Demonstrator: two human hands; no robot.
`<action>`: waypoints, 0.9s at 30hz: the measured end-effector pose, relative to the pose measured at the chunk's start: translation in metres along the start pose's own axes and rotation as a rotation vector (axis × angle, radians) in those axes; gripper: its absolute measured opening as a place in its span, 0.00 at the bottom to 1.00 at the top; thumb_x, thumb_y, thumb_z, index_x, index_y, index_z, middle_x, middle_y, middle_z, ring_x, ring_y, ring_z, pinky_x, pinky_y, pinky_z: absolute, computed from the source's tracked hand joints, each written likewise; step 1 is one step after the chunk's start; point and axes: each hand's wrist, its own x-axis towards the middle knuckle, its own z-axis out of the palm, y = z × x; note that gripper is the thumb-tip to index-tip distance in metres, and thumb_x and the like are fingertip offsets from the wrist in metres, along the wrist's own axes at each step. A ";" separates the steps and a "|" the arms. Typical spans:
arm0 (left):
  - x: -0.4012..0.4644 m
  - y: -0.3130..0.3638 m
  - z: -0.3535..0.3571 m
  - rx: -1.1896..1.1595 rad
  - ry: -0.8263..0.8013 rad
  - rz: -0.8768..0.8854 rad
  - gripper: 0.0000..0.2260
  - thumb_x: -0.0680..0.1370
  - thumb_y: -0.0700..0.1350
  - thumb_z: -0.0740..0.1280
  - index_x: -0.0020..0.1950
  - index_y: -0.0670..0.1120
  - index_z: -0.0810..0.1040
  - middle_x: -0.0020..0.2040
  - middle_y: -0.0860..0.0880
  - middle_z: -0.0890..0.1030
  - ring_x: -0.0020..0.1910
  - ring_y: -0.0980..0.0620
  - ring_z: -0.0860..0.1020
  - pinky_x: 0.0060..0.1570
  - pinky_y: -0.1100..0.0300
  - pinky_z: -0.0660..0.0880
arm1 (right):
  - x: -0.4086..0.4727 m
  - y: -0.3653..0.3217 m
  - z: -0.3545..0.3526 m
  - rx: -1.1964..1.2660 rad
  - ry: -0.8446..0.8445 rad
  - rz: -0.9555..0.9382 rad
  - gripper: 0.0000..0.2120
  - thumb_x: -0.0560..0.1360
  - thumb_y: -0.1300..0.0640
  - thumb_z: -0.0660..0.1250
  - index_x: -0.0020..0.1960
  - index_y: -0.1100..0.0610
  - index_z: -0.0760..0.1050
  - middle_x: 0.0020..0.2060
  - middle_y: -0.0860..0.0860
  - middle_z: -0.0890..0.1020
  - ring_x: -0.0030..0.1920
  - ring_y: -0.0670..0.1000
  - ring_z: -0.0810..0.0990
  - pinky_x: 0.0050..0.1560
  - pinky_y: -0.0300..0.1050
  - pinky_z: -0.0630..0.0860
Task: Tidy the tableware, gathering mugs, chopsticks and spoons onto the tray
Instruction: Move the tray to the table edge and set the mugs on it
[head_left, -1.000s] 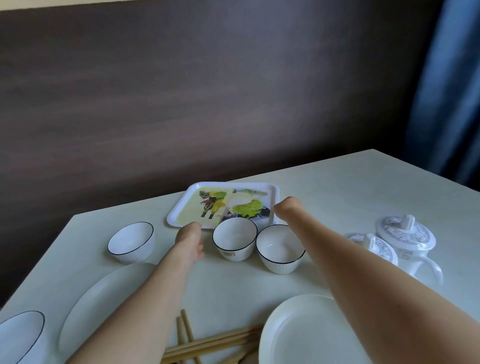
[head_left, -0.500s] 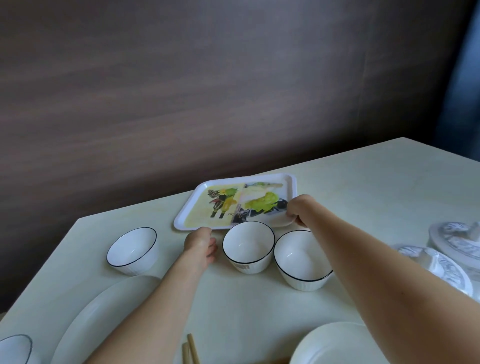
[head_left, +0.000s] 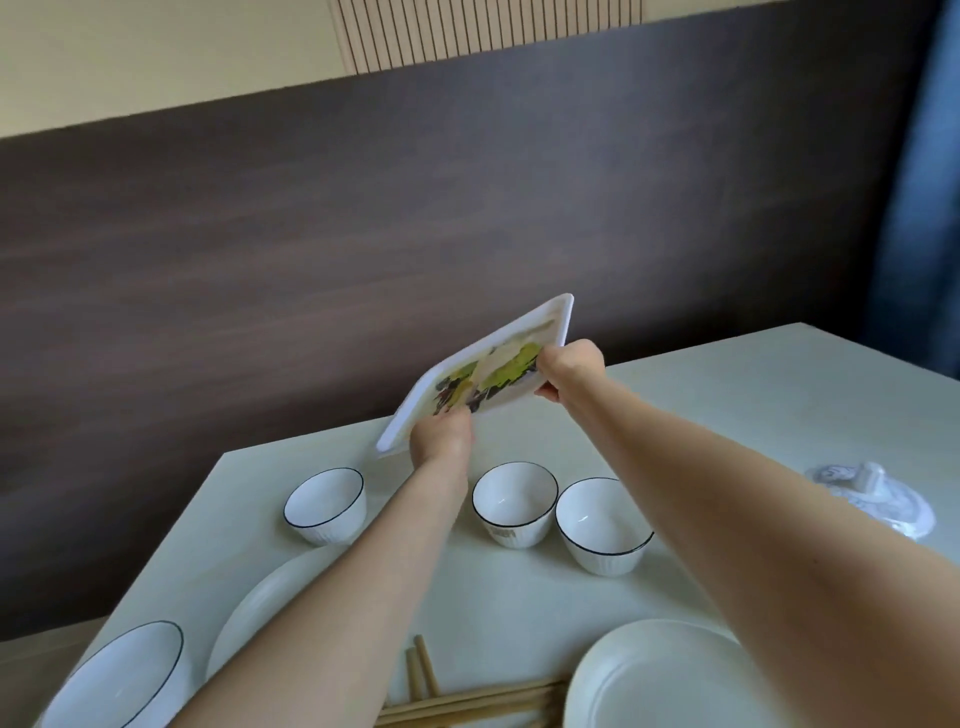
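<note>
Pretty early days here as far as I can tell: nothing is on the tray (head_left: 498, 338) yet. Both hands have it up off the desk (head_left: 727, 395), tilted with its right end higher, hanging over the far part of the desk behind the cups. The left hand (head_left: 441, 435) grips the near edge toward the lower left corner, and the right hand (head_left: 569, 366) pinches the near right corner, thumb over the rim. The tray itself is a white plastic rectangle with rounded corners, a raised lip, and a yellow-green and dark print on the inside. It looks light and rigid, so easy to carry. What's left is basically everything. Three small white cups with dark rims sit in a loose row, the left cup (head_left: 326, 505) on its own, and the middle cup (head_left: 515, 503) and the right cup (head_left: 602, 525) close together. The chopsticks (head_left: 467, 699) lie in a loose bunch at the near edge between two white plates. I can't make out any spoons. My guess is the tray gets set down somewhere handier first, then loaded.
</note>
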 end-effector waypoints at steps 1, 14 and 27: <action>-0.014 0.007 0.001 -0.009 -0.033 -0.013 0.13 0.76 0.45 0.64 0.33 0.46 0.69 0.31 0.50 0.75 0.31 0.50 0.73 0.31 0.62 0.65 | -0.012 -0.008 -0.003 0.027 0.003 -0.005 0.08 0.72 0.68 0.58 0.48 0.64 0.74 0.41 0.58 0.80 0.33 0.54 0.79 0.43 0.49 0.83; -0.199 0.079 0.034 -0.325 -0.146 -0.023 0.09 0.74 0.39 0.65 0.53 0.41 0.76 0.44 0.43 0.78 0.40 0.46 0.74 0.43 0.58 0.73 | -0.185 -0.062 -0.094 0.264 0.012 -0.081 0.05 0.69 0.67 0.57 0.36 0.61 0.69 0.28 0.56 0.75 0.25 0.53 0.72 0.21 0.34 0.67; -0.249 0.058 0.025 -0.184 -0.188 0.214 0.18 0.78 0.32 0.54 0.65 0.43 0.73 0.51 0.43 0.74 0.46 0.44 0.73 0.33 0.59 0.71 | -0.225 -0.036 -0.289 0.204 0.294 -0.051 0.12 0.73 0.54 0.70 0.51 0.59 0.74 0.35 0.54 0.73 0.29 0.51 0.72 0.21 0.36 0.70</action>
